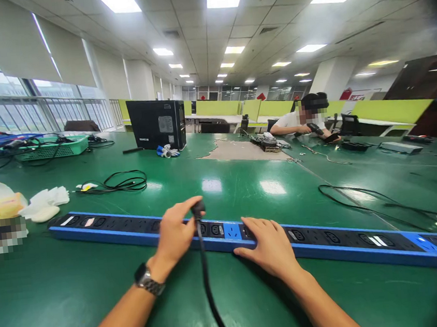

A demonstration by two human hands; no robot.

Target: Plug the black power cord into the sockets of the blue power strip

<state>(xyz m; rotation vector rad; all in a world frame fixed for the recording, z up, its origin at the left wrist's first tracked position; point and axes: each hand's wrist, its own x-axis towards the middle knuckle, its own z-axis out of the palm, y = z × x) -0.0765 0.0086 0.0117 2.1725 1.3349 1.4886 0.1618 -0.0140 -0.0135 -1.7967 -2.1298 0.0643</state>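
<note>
A long blue and black power strip [328, 243] lies across the green table [229, 188] in front of me. My left hand [173, 236] pinches a black plug [197, 208] just above the strip's sockets; its black cable [208, 284] runs down toward me. A watch is on that wrist. My right hand [270, 246] lies flat on the strip to the right of the plug, fingers stretched out, pressing it down.
A coiled black cable [124, 182] and white tissues [45, 204] lie at the left. A black computer case [156, 123] stands further back, a green basket [55, 148] at far left. Another black cable [363, 205] lies right. A person [303, 120] sits at the far right.
</note>
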